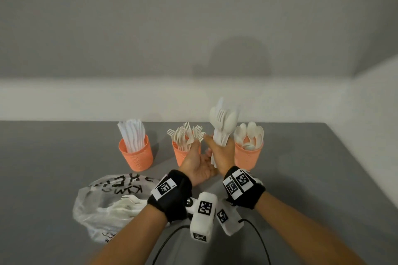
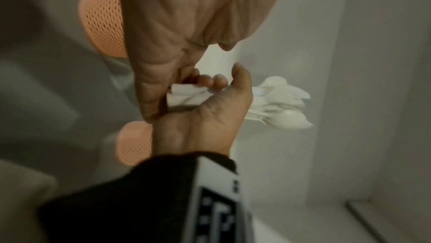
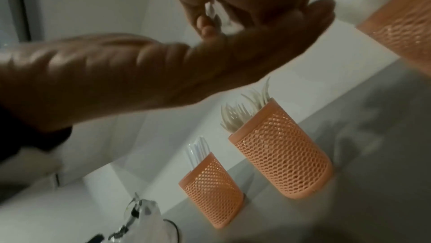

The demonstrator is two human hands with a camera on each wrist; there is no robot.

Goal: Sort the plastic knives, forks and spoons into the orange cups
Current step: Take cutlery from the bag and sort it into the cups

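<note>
Three orange mesh cups stand in a row on the grey table (image 1: 64,157): the left cup (image 1: 136,156) holds knives, the middle cup (image 1: 180,157) forks, the right cup (image 1: 248,157) spoons. My right hand (image 1: 224,155) grips a mixed bundle of white cutlery (image 1: 224,125) upright between the fork and spoon cups; spoons and a fork show at its top. My left hand (image 1: 197,160) lies open, palm up, against the handle ends below the bundle. In the left wrist view the bundle (image 2: 279,103) fans out past the right hand (image 2: 203,118).
A clear plastic bag (image 1: 107,204) with black lettering and more white cutlery lies at the near left. Black cables (image 1: 168,241) run along the near edge. A white wall (image 1: 193,97) rises right behind the cups, and the table ends at the right.
</note>
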